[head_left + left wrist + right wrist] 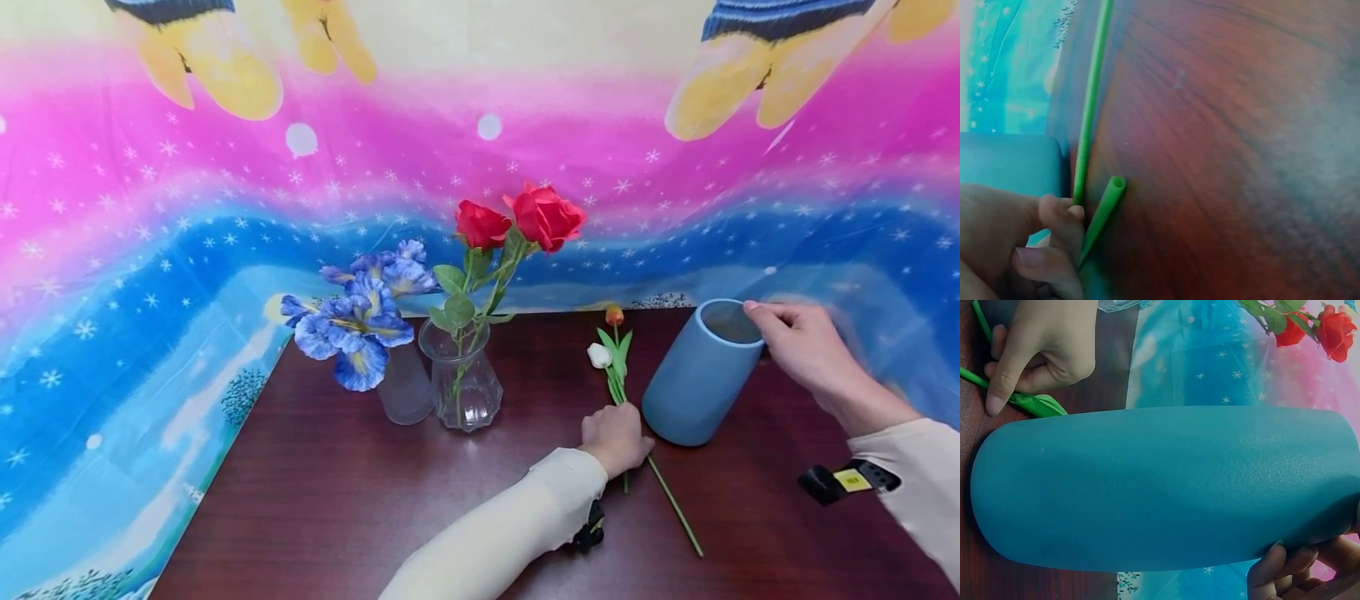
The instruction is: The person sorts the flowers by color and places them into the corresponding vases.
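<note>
Two artificial tulips, one with a white bloom [599,356] and one with an orange bloom [614,314], lie along the table. Around their stems curl the fingers of my left hand [615,437]; the longer stem [678,512] runs out toward the front. In the left wrist view the hollow cut end of the shorter stem [1118,182] sticks out beside the fingertips. My right hand [810,346] pinches the rim of a blue-grey vase [693,387], thumb at the lip and fingers behind. The vase leans to the right, its base close beside the left hand.
Left of the tulips, a clear glass vase [480,408] holds red roses [547,218]. Next to it, a frosted vase [405,392] carries blue irises [363,325]. The dark wood table [322,500] backs onto a colourful printed cloth [420,142].
</note>
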The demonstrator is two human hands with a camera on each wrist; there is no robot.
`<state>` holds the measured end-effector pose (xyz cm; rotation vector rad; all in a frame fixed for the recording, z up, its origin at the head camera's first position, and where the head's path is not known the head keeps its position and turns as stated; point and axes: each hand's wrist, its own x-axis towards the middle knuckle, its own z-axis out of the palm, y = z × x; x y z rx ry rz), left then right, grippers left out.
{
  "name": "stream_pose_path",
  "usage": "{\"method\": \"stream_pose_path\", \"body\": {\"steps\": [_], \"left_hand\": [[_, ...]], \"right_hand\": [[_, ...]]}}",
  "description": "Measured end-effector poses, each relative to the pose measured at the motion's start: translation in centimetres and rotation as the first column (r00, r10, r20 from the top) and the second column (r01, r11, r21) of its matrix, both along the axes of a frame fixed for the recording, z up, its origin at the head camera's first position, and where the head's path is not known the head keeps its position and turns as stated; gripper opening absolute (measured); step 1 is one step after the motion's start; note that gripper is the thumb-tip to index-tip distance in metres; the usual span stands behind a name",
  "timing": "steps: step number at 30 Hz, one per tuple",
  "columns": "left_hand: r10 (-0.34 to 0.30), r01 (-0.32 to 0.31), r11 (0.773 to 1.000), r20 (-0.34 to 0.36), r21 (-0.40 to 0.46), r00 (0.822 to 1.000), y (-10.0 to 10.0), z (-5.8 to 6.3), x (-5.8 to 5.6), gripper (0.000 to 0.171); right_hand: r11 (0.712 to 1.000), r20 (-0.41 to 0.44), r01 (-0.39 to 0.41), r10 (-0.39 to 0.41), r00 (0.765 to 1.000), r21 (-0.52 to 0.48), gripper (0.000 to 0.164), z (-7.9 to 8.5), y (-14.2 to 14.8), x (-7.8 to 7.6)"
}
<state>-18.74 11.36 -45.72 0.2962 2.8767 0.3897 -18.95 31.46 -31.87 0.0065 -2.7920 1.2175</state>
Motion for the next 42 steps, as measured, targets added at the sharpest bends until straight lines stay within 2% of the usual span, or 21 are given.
{"method": "stream_pose_path", "body": {"steps": [6,11,16,21,29,42], "left_hand": [[0.012,-0.024,0.996,0.127,0.091,0.992,-0.3,0.8,0.1,0.040],[0.048,-0.065,0.993,0.160,0.101,0.986,-0.2,0.5,-0.2,0.045],[0.067,-0.091,0.986,0.168,0.138,0.983,-0.3,0.3,-0.2,0.046],[0.080,-0.117,0.970,0.173,0.214,0.982,-0.8,0.4,0.4,0.045],[0.132,-0.172,0.929,0.140,0.327,0.981,-1.3,0.8,1.0,0.044],[0.133,-0.178,0.861,0.127,0.477,0.983,-2.3,1.4,1.9,0.047]], "right_hand": [[1.000,0.000,0.003,-0.003,1.000,-0.008,0.060,0.0,0.1,0.0],[1.000,0.003,-0.003,0.003,1.000,-0.015,0.060,0.0,0.0,-0.1],[1.000,0.001,-0.001,0.001,1.000,-0.012,0.059,0.0,-0.2,-0.2],[1.000,0.001,-0.004,0.004,1.000,-0.006,0.059,0.1,-0.2,-0.2],[1.000,-0.008,-0.014,0.014,1.000,-0.015,0.059,0.0,-0.1,-0.2],[1.000,-0.010,-0.019,0.019,1.000,-0.013,0.059,0.0,0.0,0.0]]}}
